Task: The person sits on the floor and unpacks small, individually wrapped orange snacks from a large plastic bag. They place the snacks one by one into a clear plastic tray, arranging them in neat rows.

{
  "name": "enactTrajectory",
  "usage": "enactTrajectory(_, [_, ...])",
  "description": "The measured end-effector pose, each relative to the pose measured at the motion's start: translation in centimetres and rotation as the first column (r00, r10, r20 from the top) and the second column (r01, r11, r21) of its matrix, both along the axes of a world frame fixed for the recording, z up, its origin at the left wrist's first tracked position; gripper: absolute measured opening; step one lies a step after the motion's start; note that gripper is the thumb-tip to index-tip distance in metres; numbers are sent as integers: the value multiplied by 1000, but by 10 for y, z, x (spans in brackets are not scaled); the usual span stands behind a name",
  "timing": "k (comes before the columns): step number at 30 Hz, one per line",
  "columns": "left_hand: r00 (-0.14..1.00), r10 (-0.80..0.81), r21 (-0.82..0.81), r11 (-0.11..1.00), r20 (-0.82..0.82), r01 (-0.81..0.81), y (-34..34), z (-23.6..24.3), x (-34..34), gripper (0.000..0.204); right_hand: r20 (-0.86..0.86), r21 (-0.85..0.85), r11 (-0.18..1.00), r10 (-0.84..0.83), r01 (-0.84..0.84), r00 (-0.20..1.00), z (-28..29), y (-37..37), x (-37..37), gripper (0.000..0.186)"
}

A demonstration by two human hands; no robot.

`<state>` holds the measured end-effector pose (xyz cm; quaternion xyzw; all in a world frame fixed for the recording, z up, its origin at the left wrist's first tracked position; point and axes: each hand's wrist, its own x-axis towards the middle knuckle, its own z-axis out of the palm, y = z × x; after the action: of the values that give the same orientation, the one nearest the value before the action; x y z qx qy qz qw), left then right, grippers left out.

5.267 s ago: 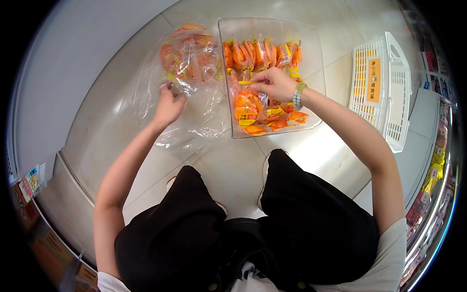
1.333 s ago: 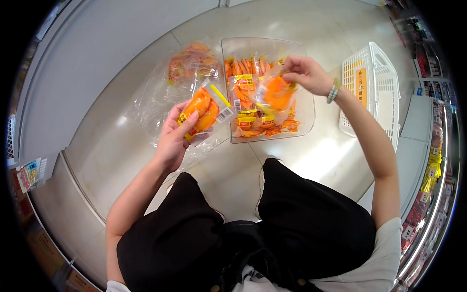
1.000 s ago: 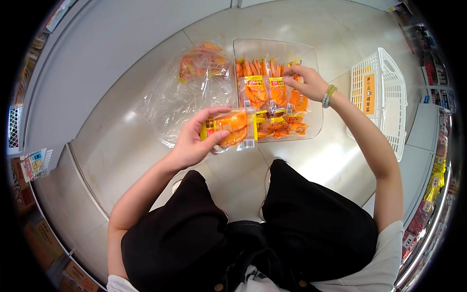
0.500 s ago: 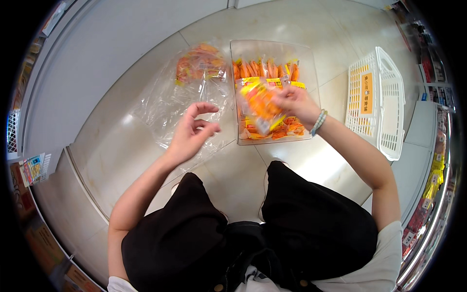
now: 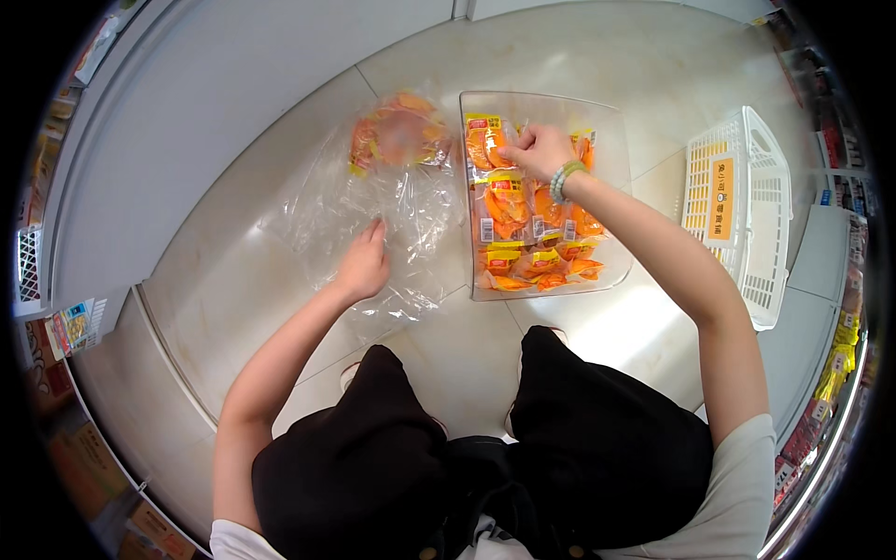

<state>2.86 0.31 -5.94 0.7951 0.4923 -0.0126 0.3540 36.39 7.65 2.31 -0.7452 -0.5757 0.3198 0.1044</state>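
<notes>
My right hand (image 5: 541,154) is over the far part of a clear plastic bin (image 5: 613,266), its fingers closed on the edge of an orange snack packet (image 5: 483,147) with a yellow top. That packet lies in the bin's far left corner. More such packets (image 5: 506,205) fill the bin in rows, some of them hidden under my right hand and wrist. My left hand (image 5: 362,266) rests at a large clear plastic bag (image 5: 411,219), fingers stretched out and no packet in them. Several orange packets (image 5: 397,135) are bunched in the bag's far end.
A white plastic basket (image 5: 767,224) with an orange label stands to the right of the bin. Grey cabinet fronts (image 5: 252,84) border the floor at the far left. Stocked shelves (image 5: 835,373) line the right edge. My knees are at the near side.
My right hand has carried a packet from above the bin's middle to its far left corner. My left hand has lowered onto the clear bag. The view has shifted slightly.
</notes>
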Motion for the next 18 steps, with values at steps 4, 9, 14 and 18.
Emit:
enactTrajectory(4, [991, 16, 206, 978, 130, -43, 17, -13, 19, 70, -45, -4, 1000, -7, 7, 999, 10, 3, 12, 37])
enactTrajectory(9, [928, 188, 462, 824, 321, -327, 79, -3, 39, 78, -241, 5, 999, -51, 53, 969, 14, -30, 41, 30])
enactTrajectory(14, [995, -41, 655, 750, -86, 87, 125, 10, 65, 67, -310, -48, 993, -122, 112, 943, 25, -64, 63, 20])
enactTrajectory(18, [1000, 1, 663, 748, 3, -3, 153, -8, 79, 51, -290, -100, 974, -224, 203, 930, 43, -84, 75, 16])
